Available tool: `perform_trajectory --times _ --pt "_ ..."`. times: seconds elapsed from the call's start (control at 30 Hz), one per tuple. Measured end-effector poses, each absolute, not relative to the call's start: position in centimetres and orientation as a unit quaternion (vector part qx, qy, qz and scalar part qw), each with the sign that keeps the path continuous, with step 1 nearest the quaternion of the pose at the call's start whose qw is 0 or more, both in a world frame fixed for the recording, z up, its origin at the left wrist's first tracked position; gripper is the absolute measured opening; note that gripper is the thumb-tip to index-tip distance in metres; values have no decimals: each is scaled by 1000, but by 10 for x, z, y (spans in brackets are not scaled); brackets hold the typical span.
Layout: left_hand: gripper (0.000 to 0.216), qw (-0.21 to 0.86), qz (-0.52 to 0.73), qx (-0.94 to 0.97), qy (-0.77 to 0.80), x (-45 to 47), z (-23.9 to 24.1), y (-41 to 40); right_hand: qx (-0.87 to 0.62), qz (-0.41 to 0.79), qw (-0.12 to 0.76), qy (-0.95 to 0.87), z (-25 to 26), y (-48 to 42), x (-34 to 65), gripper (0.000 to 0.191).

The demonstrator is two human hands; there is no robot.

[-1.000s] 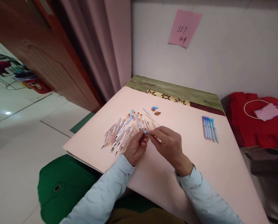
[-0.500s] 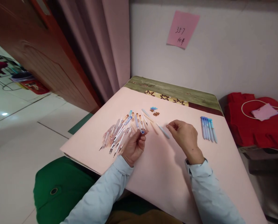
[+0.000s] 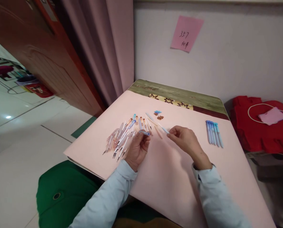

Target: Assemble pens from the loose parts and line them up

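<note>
My left hand (image 3: 138, 148) is closed around a blue pen barrel (image 3: 146, 133), its open round end pointing right. My right hand (image 3: 187, 140) pinches the end of a light-blue pen piece (image 3: 164, 129), which slants up and left just above the table. To the left of my left hand lies a loose pile of pen parts (image 3: 117, 139): clear tubes, white refills with dark tips, and blue and brown pieces. Past my fingers sit small brown clips (image 3: 160, 117) and small blue clips (image 3: 157, 112). A cream-coloured barrel (image 3: 158, 133) rests between my hands.
Several blue pens (image 3: 214, 133) lie in a neat row at the right of the pink-covered table (image 3: 170, 193). Red cloth (image 3: 242, 126) is piled beyond the right edge. A green stool cover (image 3: 60, 186) stands at front left, a wooden door (image 3: 67, 63) behind.
My right hand has moved slightly left and taken hold of the light-blue pen piece. In my left hand the blue barrel has tilted to lie more sideways.
</note>
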State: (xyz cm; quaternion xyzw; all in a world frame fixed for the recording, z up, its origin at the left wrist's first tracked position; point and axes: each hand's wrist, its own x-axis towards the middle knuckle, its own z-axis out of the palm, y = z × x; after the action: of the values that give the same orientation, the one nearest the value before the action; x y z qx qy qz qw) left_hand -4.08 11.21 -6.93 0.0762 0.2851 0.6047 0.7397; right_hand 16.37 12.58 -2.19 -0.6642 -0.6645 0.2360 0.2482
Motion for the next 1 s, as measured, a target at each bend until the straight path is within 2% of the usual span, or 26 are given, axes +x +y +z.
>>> perform_trajectory --times 0.07,0.13,0.27,0.37,0.47,0.53,0.8,1.0 --pt "8 705 640 72 298 -35 -63 116 -601 330 310 -659 -5 118 161 21" --pt "8 684 658 71 306 -27 -53 122 -561 369 359 -648 7 113 158 24" --pt "10 690 648 72 316 -4 -34 146 -583 301 416 -630 13 112 159 22" --pt "15 700 639 95 304 10 -29 170 -637 212 403 -622 10 119 169 20" --pt "10 686 649 128 301 17 -35 190 -663 169 391 -616 6 125 177 20" --pt "8 672 659 141 306 18 -42 197 -665 161 392 -615 4 127 178 21" --pt "27 662 663 183 297 8 -64 193 -646 143 391 -639 -7 129 156 16" --pt "32 663 657 175 312 7 -69 192 -645 148 386 -643 -15 133 155 15"
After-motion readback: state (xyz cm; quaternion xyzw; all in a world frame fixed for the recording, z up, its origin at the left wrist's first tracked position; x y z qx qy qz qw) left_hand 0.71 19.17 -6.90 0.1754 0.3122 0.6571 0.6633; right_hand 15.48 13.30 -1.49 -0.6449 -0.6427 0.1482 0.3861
